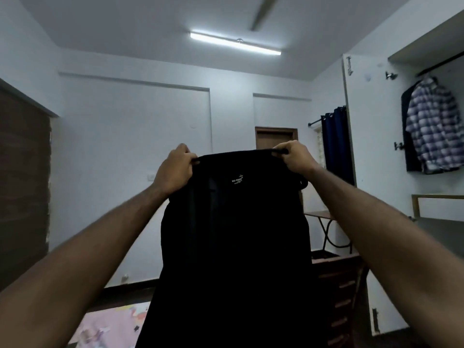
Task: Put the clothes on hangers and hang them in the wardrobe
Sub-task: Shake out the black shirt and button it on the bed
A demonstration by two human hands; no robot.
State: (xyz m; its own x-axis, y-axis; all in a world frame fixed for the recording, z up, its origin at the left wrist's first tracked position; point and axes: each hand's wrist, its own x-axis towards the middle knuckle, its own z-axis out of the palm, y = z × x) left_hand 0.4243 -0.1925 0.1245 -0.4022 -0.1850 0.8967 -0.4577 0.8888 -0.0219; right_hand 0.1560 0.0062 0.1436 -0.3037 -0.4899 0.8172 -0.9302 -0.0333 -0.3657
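A black garment (233,247) with a small white label near its top hangs in front of me at chest height. My left hand (175,169) grips its upper left corner and my right hand (293,156) grips its upper right corner, stretching the top edge between them. On the right stands the open wardrobe (371,121), where a checked shirt (431,126) hangs from the rail over a dark garment. No hanger shows in my hands.
The white wardrobe door (361,151) stands open on the right. A dark blue curtain (336,144), a brown door (276,138), a small folding table (324,217) and a wooden drawer unit (341,292) lie beyond the garment. A pink sheet (113,325) covers a surface at the lower left.
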